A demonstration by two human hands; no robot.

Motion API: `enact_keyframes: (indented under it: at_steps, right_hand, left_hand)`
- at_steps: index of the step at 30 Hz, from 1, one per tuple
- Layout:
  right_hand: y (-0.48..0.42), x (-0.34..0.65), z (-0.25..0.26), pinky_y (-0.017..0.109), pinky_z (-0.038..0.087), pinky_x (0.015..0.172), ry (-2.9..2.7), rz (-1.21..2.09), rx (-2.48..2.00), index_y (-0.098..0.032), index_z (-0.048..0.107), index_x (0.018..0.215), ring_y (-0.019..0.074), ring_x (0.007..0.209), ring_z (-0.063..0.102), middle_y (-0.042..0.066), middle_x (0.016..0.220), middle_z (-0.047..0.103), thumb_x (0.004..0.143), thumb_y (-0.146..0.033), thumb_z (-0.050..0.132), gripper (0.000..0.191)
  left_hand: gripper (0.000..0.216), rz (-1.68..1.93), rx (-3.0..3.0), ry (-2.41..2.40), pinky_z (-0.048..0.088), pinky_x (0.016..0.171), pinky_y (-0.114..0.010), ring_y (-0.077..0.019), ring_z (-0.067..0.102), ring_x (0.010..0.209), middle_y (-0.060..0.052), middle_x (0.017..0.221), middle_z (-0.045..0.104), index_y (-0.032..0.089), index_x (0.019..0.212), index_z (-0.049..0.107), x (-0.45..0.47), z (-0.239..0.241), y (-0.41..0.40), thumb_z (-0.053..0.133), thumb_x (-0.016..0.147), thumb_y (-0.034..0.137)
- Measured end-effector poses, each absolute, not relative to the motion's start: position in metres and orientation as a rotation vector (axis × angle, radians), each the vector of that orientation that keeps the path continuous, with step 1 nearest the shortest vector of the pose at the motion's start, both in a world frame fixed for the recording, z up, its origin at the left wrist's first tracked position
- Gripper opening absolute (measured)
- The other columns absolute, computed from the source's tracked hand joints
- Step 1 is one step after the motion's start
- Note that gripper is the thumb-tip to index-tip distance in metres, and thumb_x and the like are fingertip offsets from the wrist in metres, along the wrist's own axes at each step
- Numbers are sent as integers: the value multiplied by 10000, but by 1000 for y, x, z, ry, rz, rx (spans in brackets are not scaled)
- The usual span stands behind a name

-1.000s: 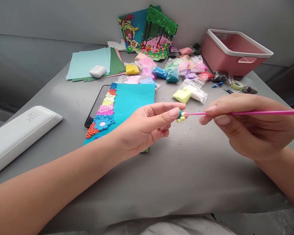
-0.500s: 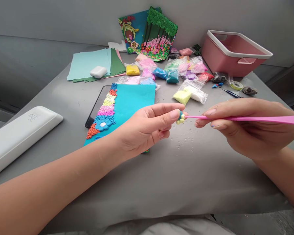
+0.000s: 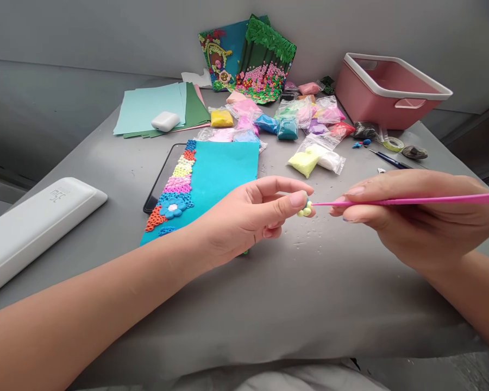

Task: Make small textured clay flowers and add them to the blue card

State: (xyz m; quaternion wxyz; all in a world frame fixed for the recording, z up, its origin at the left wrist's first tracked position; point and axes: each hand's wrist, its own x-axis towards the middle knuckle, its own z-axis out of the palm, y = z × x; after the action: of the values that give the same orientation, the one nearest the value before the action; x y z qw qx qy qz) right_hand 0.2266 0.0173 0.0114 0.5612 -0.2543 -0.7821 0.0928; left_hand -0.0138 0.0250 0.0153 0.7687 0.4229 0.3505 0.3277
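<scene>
My left hand (image 3: 264, 212) pinches a small clay piece (image 3: 305, 210), teal with pale yellow blobs on it, between thumb and forefinger. Part of the piece is hidden by the thumb. My right hand (image 3: 415, 217) holds a pink clay modelling tool (image 3: 440, 200) like a pen, its thin tip pointing left and at the yellow blobs. Whether the tip touches them I cannot tell exactly. Behind my left forearm lies a turquoise sheet (image 3: 226, 168) with small clay rings in coloured bands along its left edge and a blue clay flower (image 3: 173, 207).
Bags of coloured clay (image 3: 287, 128) lie across the back, with a pale yellow one (image 3: 304, 163) nearer. A pink basket (image 3: 395, 100) stands back right. Coloured paper (image 3: 146, 111) carries a white case (image 3: 165, 121). A long white device (image 3: 41, 233) lies left, and two clay pictures (image 3: 264, 60) lean behind.
Both hands have shifted slightly right and down in view. The clay piece has turned a little, showing less teal, and the pink tool's tip stays at it.
</scene>
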Motion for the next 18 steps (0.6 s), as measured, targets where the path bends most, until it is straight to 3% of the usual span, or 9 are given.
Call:
enact_keyframes:
  at_steps: [5,9,18]
  right_hand:
    - [17,225,10,383,505,416,-1801,194,-582,-414,876,1177,217,572,741,-35,793,849,821,-153,957,449]
    - [18,225,9,395,492,406,-1756,214,-588,-402,888,1141,230,553,726,-24,744,833,800,-260,990,383]
    - [22,229,8,372,579,480,-1842,246,-470,-322,867,1225,231,679,785,-8,823,848,773,-185,999,490]
  left_hand:
    - [250,694,908,670,316,594,-218,-65,401,651,1,883,686,261,973,871,-16,14,25,982,816,420]
    - [223,707,888,678,327,589,-219,-64,400,652,-1,873,661,256,966,887,-16,15,25,981,817,393]
    - [250,690,859,665,387,566,-154,-44,452,644,30,776,609,253,945,887,-14,17,24,1027,763,352]
